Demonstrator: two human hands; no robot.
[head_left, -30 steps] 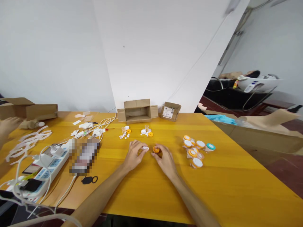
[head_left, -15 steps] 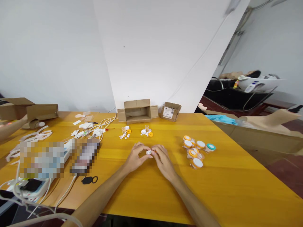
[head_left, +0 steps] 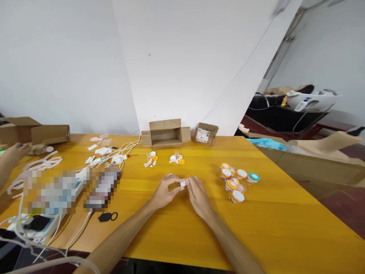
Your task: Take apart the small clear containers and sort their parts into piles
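Observation:
My left hand (head_left: 165, 191) pinches a small white part with holes (head_left: 183, 183) between thumb and fingertips. My right hand (head_left: 197, 195) is closed against the same part from the other side. A sliver of orange (head_left: 187, 177) shows at the right fingertips; its shape is mostly hidden. Beyond my hands lie two groups of small pieces. The left group has an orange disc (head_left: 155, 158) and white perforated pieces (head_left: 148, 163); the right group has another orange disc (head_left: 181, 162), a white disc (head_left: 172, 158) and a clear cup (head_left: 176, 153).
Several clear jars with white and orange lids (head_left: 241, 174) and one teal-lidded jar (head_left: 254, 177) stand at right. An open cardboard box (head_left: 167, 143) and a smaller box (head_left: 205, 134) sit against the wall. Cables, a phone (head_left: 104, 188) and another person's hand (head_left: 13, 156) are at left.
The white part and my fingertips have shifted slightly right, and a bit of orange now shows by my right fingers. The other person's hand at far left has moved left and down.

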